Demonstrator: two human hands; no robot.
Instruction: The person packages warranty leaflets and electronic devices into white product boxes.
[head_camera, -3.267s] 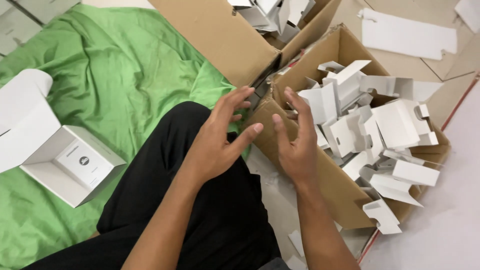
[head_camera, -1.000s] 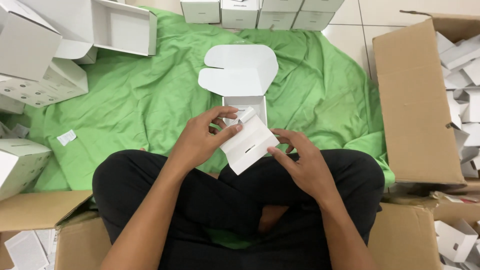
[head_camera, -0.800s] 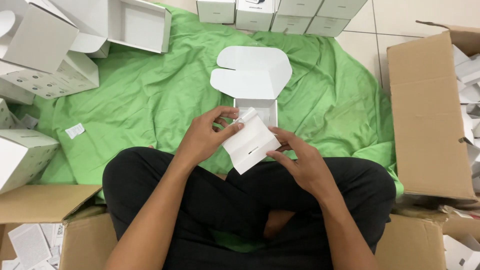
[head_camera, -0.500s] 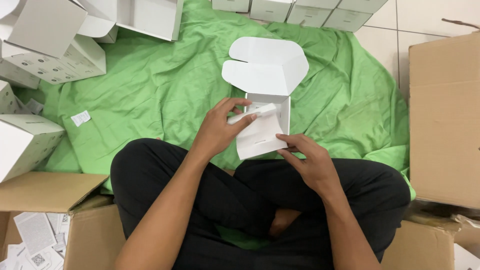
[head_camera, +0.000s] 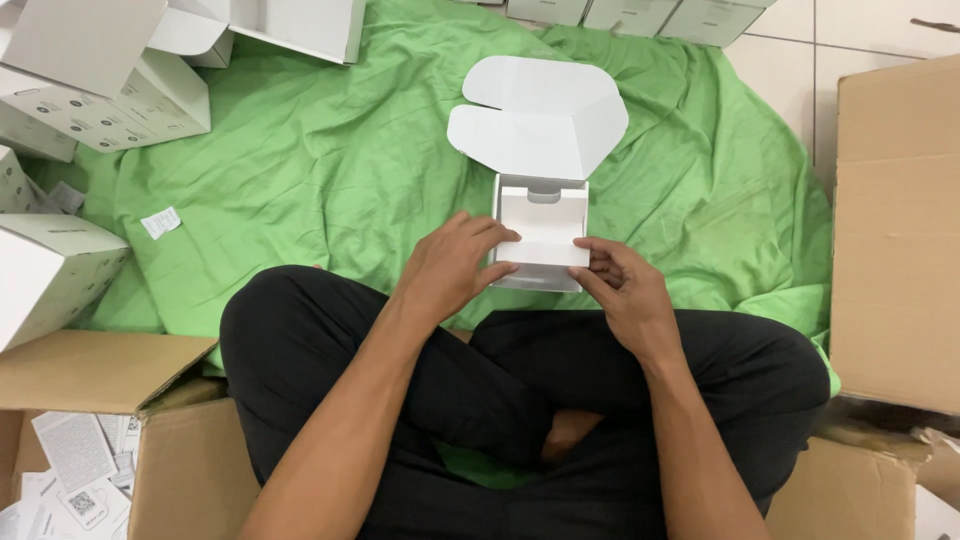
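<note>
A small white cardboard box (head_camera: 540, 215) stands open on the green cloth (head_camera: 330, 190) in front of my crossed legs, its rounded lid flaps (head_camera: 535, 115) folded back away from me. A white folded insert lies inside it. My left hand (head_camera: 450, 265) presses on the box's near left edge with fingers over the insert. My right hand (head_camera: 620, 285) holds the near right corner of the box.
Several white boxes (head_camera: 95, 80) lie at the top left and along the far edge. A tall brown carton (head_camera: 895, 230) stands on the right. Another brown carton (head_camera: 110, 440) with printed paper leaflets is at the lower left. A small white label (head_camera: 160, 222) lies on the cloth.
The white insert that both hands held above my lap has gone down into the open box. Both hands now rest on the box's near edge.
</note>
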